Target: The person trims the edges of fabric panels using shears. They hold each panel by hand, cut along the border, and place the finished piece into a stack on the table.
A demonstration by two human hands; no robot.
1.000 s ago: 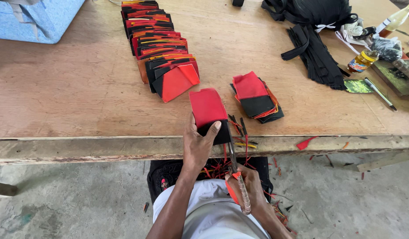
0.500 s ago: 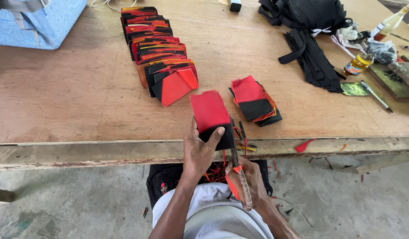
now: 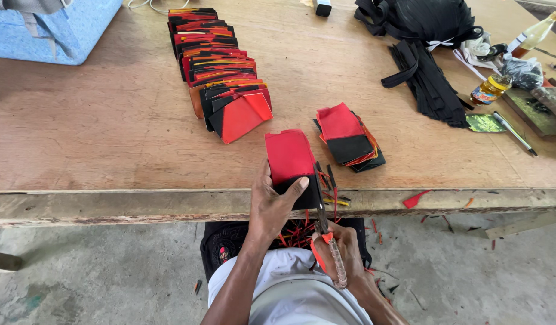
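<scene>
Here, left fingers (image 3: 290,186) clasp a red-and-black fabric piece (image 3: 291,165); right fingers (image 3: 344,241) seemingly grip scissors (image 3: 325,232).

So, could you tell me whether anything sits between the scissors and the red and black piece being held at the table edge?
Nothing visible does. The left hand pinches the red and black piece at its lower edge, and the scissors in the right hand run up along its right side. Only loose offcuts lie beside it.
</scene>
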